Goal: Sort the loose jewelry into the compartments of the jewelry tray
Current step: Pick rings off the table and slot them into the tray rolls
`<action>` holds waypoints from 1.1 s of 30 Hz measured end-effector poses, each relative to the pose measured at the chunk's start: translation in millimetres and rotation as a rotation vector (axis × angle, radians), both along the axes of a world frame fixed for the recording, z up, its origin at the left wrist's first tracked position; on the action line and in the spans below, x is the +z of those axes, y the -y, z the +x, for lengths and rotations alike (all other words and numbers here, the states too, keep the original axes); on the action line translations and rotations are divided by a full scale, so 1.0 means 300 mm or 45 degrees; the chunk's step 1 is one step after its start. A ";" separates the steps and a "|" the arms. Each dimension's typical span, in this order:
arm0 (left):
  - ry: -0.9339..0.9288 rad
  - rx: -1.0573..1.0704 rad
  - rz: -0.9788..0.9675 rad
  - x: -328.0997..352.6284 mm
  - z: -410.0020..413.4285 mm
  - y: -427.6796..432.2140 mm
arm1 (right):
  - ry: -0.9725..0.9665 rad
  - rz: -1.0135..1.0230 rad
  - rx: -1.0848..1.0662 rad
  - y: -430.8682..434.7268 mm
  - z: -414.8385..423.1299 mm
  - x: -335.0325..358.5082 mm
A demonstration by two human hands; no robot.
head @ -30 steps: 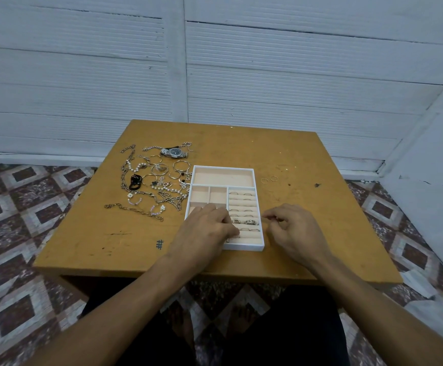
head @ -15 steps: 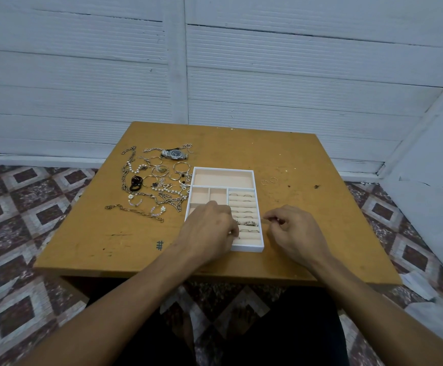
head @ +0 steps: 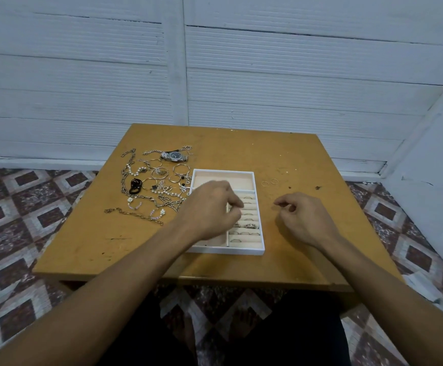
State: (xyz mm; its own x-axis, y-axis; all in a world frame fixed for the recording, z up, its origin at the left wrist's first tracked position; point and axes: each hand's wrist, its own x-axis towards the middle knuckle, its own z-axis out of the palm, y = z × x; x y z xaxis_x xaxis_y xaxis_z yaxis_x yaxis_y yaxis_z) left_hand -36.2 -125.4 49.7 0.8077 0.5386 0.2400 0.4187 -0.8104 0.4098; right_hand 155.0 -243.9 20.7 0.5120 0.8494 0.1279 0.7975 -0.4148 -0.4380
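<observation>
A: Where are the person's hands?

B: The left hand (head: 209, 207) is over the jewelry tray (head: 241, 251). Its fingers bend down at the ring rows (head: 246, 235) on the tray's right side. It is blurry, so nobody can tell if it pinches a ring.

A: And the other one?

B: The right hand (head: 305, 220) is just right of the tray, above the table (head: 82, 233). Its fingers are curled, with the thumb near the first finger. If something tiny sits between them, it is too small to see.

A: What is left to sort?

B: Two small rings (head: 264, 184) lie just past the tray's far right corner. A big pile of loose jewelry (head: 156, 186) lies left of the tray.

A: Which hand should get the rings?

B: Probably the right one. The rings lie ahead of it, on its side of the tray, and nearer to it. The rows run side to side, so a ring likely slips down between two of them. The pile is nearer the left hand.
</observation>
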 end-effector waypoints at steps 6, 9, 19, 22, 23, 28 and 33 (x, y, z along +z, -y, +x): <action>-0.073 -0.037 0.055 0.027 0.219 -0.112 | -0.062 -0.222 -0.060 -0.115 0.145 0.008; -0.141 -0.009 0.141 0.002 0.340 -0.133 | -0.033 -0.308 -0.045 -0.187 0.188 -0.001; -0.474 0.089 0.281 -0.072 0.526 -0.206 | -0.031 -0.199 -0.053 -0.308 0.222 -0.036; -0.520 0.108 0.221 -0.082 0.534 -0.223 | -0.127 -0.155 -0.098 -0.306 0.230 -0.029; -0.527 0.118 0.191 -0.086 0.535 -0.226 | -0.155 -0.139 -0.114 -0.307 0.233 -0.029; -0.525 0.144 0.109 -0.100 0.546 -0.227 | -0.258 -0.078 -0.185 -0.307 0.231 -0.043; -0.531 0.144 0.054 -0.106 0.560 -0.221 | -0.277 -0.060 -0.206 -0.304 0.226 -0.053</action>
State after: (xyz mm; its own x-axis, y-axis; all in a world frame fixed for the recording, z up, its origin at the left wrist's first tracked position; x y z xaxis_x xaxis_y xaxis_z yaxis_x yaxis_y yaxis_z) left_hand 131.8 -59.0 17.7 0.7767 0.6259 -0.0704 0.6284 -0.7625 0.1541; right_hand 222.9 -152.7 4.8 0.6529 0.7565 -0.0378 0.6085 -0.5535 -0.5687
